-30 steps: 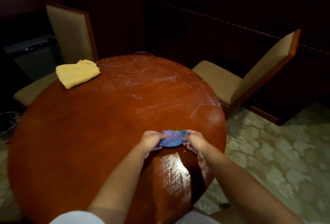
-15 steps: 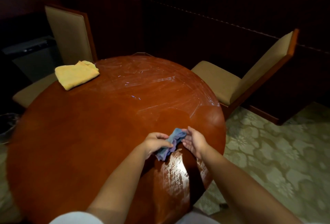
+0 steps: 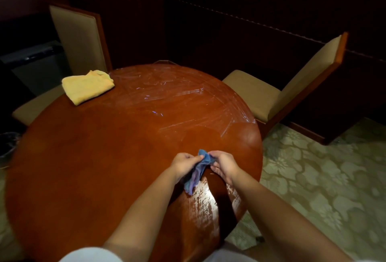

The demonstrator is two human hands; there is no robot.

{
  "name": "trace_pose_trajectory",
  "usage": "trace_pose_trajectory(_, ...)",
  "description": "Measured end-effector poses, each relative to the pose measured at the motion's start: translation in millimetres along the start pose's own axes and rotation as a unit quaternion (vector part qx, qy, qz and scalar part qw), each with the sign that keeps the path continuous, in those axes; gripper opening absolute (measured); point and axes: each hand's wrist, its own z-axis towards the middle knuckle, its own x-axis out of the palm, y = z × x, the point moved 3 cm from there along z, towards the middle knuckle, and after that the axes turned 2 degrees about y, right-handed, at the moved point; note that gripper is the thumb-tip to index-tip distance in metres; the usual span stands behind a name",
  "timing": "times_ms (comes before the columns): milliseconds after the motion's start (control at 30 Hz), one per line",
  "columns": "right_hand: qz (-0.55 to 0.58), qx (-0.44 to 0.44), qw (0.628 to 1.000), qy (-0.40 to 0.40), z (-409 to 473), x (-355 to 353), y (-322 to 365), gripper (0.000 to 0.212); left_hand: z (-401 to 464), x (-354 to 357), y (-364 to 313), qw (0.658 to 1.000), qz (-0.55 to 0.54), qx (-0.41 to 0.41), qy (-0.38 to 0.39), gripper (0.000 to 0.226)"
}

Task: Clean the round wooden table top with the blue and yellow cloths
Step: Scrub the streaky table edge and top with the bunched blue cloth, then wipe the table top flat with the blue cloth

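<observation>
— Two hands on one rag, see? The left hand and the right hand both have the blue cloth up over the near right part of the round wooden bench.

— How are they holding it?

— Left fingers pinch the top of it, and the right fingers are curled onto the same bunched top from the other side. The rest of the cloth hangs down between the wrists. Whether its lower tip touches the wood, I cannot tell.

— And the other cloth?

— The yellow cloth lies folded at the far left edge of the bench, well apart from both hands, nobody touching it.

— The wood looks streaked.

— Pale smears across the far right half, and a shiny mottled patch just below the hanging cloth.

— What's around it?

— One tan padded chair behind the yellow cloth, another chair on the right, and patterned carpet beneath.
</observation>
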Motion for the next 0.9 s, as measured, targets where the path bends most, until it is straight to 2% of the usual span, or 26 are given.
trace_pose_trajectory(67,-0.002,-0.009,1.0,0.006,-1,2,0,0.006,0,2,-1,1.0,-0.006,0.01,-0.017,0.022)
trace_pose_trajectory(200,-0.05,-0.04,0.998,-0.013,0,1,0,0.026,1,-2,-5,0.997,0.002,0.032,-0.074,0.019)
trace_pose_trajectory(333,-0.055,-0.056,0.997,-0.009,0,1,0,0.027,-2,0,-5,0.997,-0.053,0.032,-0.047,0.027)
trace_pose_trajectory(500,-0.065,-0.071,0.995,0.015,1,-4,-1,0.025,-7,4,-6,0.998,-0.044,0.051,-0.009,0.013)
trace_pose_trajectory(567,-0.093,-0.077,0.992,0.018,2,-7,-1,0.027,-8,5,-5,0.998,-0.022,0.053,-0.014,0.011)
trace_pose_trajectory(700,-0.146,-0.077,0.986,0.007,2,-13,4,0.038,-5,3,-8,0.998,0.027,0.049,-0.042,0.027)
trace_pose_trajectory(833,-0.133,-0.086,0.987,-0.025,3,-16,11,0.036,0,-4,-15,0.996,-0.036,0.041,-0.067,0.028)
trace_pose_trajectory(900,-0.105,-0.079,0.991,-0.013,3,-14,11,0.035,2,-6,-15,0.995,-0.052,0.036,-0.075,0.026)
